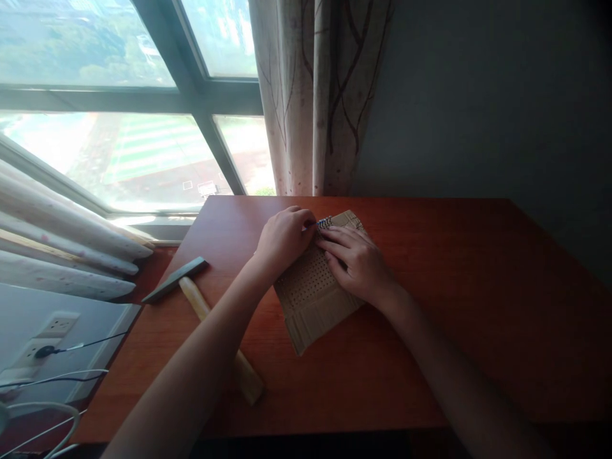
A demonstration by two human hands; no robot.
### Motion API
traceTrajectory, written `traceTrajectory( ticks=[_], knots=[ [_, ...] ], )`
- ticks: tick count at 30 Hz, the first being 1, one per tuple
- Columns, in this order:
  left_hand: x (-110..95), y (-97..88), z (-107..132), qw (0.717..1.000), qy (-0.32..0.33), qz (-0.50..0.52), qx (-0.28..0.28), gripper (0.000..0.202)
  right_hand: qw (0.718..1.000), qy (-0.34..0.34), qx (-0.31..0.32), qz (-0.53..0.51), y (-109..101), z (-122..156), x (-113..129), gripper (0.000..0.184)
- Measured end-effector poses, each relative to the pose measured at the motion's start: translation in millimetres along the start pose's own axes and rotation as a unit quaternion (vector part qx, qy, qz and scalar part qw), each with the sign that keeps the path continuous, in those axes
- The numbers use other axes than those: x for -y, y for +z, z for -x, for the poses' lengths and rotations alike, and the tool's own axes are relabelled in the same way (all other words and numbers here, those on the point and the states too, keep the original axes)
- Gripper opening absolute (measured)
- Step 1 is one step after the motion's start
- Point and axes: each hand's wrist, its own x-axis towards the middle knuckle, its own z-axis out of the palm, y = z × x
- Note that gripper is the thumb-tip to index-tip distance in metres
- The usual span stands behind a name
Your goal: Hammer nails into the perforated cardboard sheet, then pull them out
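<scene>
A flat piece of brown cardboard [310,299] with rows of small holes lies on the reddish wooden table [454,306]. My right hand [356,261] lies flat on its upper part, fingers stretched out and pressing it down. My left hand [284,239] is closed in a pinch on a small thin blue-tipped thing [321,222] at the cardboard's far edge; I cannot make out what it is.
A hammer [201,306] with a dark metal head and pale wooden handle lies on the table to the left of my left arm. A window and curtains stand behind the table. Wall sockets and cables are at the lower left.
</scene>
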Motion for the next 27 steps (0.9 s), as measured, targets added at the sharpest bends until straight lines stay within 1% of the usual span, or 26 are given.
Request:
traceTrajectory(
  ticks=[4,8,13,19,24,27],
  knots=[
    [0,-0.8,-3,1.0,0.007,-0.02,-0.003,0.019,1.0,0.002,0.003,-0.002,-1,0,1,0.034],
    [-1,-6.1,-3,1.0,-0.009,-0.02,-0.016,0.019,1.0,0.008,0.003,-0.006,-1,0,1,0.032],
    [-2,-11.1,-4,0.999,-0.005,0.001,-0.05,0.018,1.0,0.009,0.003,-0.007,1,1,-1,0.032],
    [1,-7.7,0,0.996,0.002,0.013,-0.089,0.02,1.0,0.007,0.003,0.0,1,1,-1,0.032],
    [1,-6.6,-2,0.997,0.002,0.027,-0.077,0.019,1.0,0.005,0.01,0.006,-1,0,0,0.032],
    [4,-5.8,-4,0.996,-0.01,0.066,-0.057,0.017,1.0,0.004,0.008,0.011,-1,0,1,0.033]
  ],
)
